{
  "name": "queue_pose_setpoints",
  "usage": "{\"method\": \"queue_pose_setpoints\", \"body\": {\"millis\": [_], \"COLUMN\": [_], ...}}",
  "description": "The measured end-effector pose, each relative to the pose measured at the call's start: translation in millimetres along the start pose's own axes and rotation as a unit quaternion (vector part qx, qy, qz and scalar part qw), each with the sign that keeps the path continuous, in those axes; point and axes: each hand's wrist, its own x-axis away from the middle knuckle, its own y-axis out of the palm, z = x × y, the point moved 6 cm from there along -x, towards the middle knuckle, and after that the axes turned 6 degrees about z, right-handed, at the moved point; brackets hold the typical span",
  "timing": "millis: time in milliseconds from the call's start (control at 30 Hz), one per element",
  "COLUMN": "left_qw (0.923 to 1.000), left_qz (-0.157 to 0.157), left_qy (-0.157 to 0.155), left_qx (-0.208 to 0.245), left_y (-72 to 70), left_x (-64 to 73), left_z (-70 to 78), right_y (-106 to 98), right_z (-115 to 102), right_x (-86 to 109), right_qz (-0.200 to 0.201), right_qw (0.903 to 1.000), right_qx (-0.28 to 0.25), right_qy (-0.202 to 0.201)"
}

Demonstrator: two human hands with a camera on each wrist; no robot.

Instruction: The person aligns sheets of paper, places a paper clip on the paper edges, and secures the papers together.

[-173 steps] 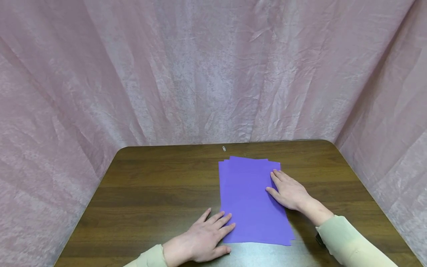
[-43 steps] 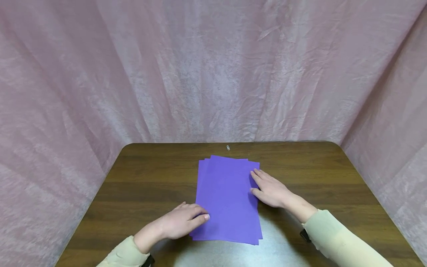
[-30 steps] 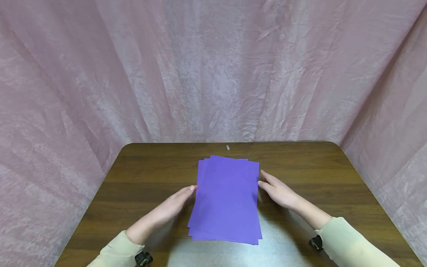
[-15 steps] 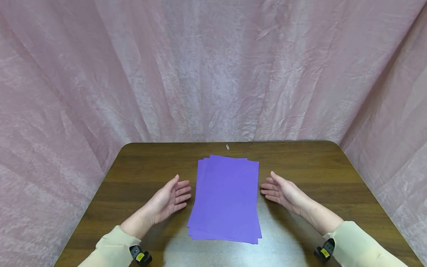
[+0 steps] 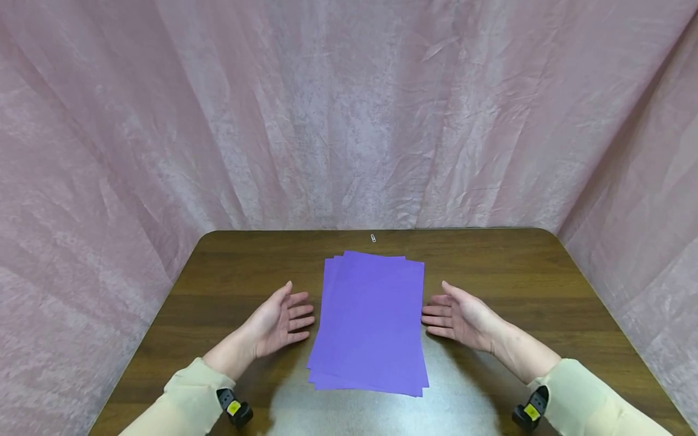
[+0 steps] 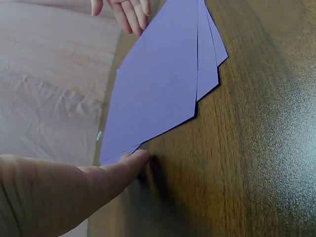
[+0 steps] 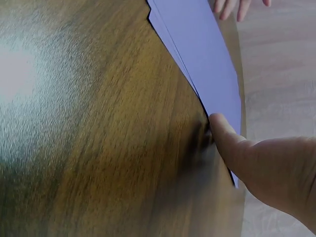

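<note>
Several purple paper sheets lie in a loose, slightly fanned stack on the wooden table, their corners out of line. To the left of the stack is my left hand, palm turned inward and fingers extended, holding nothing. My right hand mirrors it on the other side, its fingertips right at the stack's right edge. In the left wrist view the thumb overlaps the near corner of the paper. The right wrist view has the right thumb in front of the sheets' edge.
A small paper clip lies near the table's far edge, behind the stack. Pink curtains hang behind and beside the brown wooden table. Black devices are strapped at both wrists, such as the left wrist device.
Earlier both hands rested on the sheets, and the stack shifted left in view. Then they lifted off to either side and turned palms inward. Over the last half second they barely moved.
</note>
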Motion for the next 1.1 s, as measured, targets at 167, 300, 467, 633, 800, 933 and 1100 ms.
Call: {"method": "queue_pose_setpoints", "body": {"millis": [167,300,467,633,800,933,1100], "left_qw": [0.9999,0.9998,0.9997,0.9997,0.9993,0.9991,0.9986], "left_qz": [0.002,0.009,0.001,-0.006,-0.012,-0.011,-0.014], "left_qy": [-0.013,-0.017,-0.022,-0.024,-0.028,-0.029,-0.03], "left_qx": [0.008,0.012,0.006,-0.005,-0.021,-0.029,-0.04], "left_y": [0.2,0.9,3.4,6.2,8.0,9.0,11.7], "left_x": [-3.3,-5.3,-6.2,-5.9,-5.9,-6.7,-7.3], "left_z": [-0.3,0.6,1.4,1.5,0.0,-0.6,-0.4], "right_y": [0.1,1.1,3.6,5.3,4.1,2.3,2.8], "right_z": [-0.2,0.2,-0.6,-0.6,1.2,3.2,7.3], "right_x": [-1.1,-2.3,-3.0,-2.9,-3.2,-4.7,-8.4], "right_qz": [-0.013,-0.023,-0.032,-0.035,-0.043,-0.043,-0.037], "right_qw": [0.9995,0.9989,0.9984,0.9978,0.996,0.9947,0.9949], "right_qx": [-0.026,-0.039,-0.041,-0.048,-0.068,-0.082,-0.077], "right_qy": [0.01,0.015,0.021,0.028,0.039,0.045,0.053]}}
